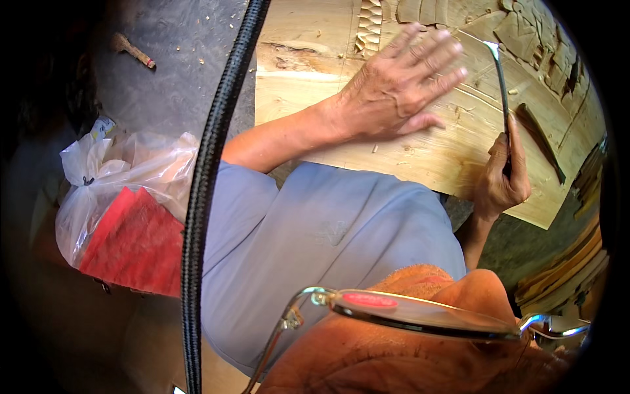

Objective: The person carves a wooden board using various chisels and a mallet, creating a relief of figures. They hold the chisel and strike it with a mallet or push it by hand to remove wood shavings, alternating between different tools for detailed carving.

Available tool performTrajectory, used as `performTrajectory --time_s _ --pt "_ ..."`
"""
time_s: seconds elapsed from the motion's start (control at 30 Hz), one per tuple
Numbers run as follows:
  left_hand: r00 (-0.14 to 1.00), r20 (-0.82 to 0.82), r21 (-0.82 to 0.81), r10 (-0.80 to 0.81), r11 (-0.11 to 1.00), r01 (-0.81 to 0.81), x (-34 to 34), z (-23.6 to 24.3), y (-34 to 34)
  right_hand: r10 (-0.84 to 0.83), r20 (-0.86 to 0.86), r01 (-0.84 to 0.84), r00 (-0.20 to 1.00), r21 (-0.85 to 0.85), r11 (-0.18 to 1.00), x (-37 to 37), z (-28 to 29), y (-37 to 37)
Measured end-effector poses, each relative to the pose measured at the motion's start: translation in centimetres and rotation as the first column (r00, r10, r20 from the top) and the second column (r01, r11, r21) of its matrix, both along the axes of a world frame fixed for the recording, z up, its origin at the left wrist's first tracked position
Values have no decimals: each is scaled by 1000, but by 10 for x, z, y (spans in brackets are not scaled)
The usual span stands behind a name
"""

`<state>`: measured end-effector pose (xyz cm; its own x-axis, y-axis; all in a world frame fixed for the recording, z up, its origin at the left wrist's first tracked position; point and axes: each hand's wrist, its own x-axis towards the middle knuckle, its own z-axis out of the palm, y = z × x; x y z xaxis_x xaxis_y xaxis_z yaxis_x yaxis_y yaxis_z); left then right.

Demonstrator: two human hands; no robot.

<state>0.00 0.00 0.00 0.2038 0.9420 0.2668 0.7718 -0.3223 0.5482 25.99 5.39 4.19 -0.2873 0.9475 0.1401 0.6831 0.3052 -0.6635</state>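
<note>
A pale wooden board (pixel 295 98) lies in front of me, with carved relief (pixel 525 29) at its far right and a carved strip of scales (pixel 369 29) at its far edge. My left hand (pixel 407 85) is spread palm down over the middle of the board, its fingers apart and slightly blurred; whether it touches the wood I cannot tell. In my right hand (pixel 504 174) a carving chisel (pixel 504 85) is gripped by its dark lower part, its bright flared tip pointing away toward the carving. A second dark, tapered tool (pixel 541 141) rests on the board right of that hand.
A black braided cable (pixel 213 144) crosses the view on the left. Beyond it are a clear plastic bag (pixel 85 164) and a red sheet (pixel 134 243). A short wooden stick (pixel 134 51) lies on the grey floor. Wood pieces (pixel 564 262) are piled at the right.
</note>
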Motion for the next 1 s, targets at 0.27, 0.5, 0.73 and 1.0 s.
performTrajectory --time_s 0.27,0.5,0.73,1.0 --pt "991 -50 3 123 992 -123 -24 19 -40 -71 75 70 995 6 998 11 -17 -10" --pt "990 77 -26 -120 992 122 0 28 -84 -3 94 -4 996 73 997 31 -19 -1" --pt "954 298 129 15 990 -56 19 33 -87 -197 -287 75 938 -386 919 5 -7 -28" --pt "991 -57 107 123 987 -117 6 24 -41 -21 -491 -335 871 -626 704 -25 38 -57"
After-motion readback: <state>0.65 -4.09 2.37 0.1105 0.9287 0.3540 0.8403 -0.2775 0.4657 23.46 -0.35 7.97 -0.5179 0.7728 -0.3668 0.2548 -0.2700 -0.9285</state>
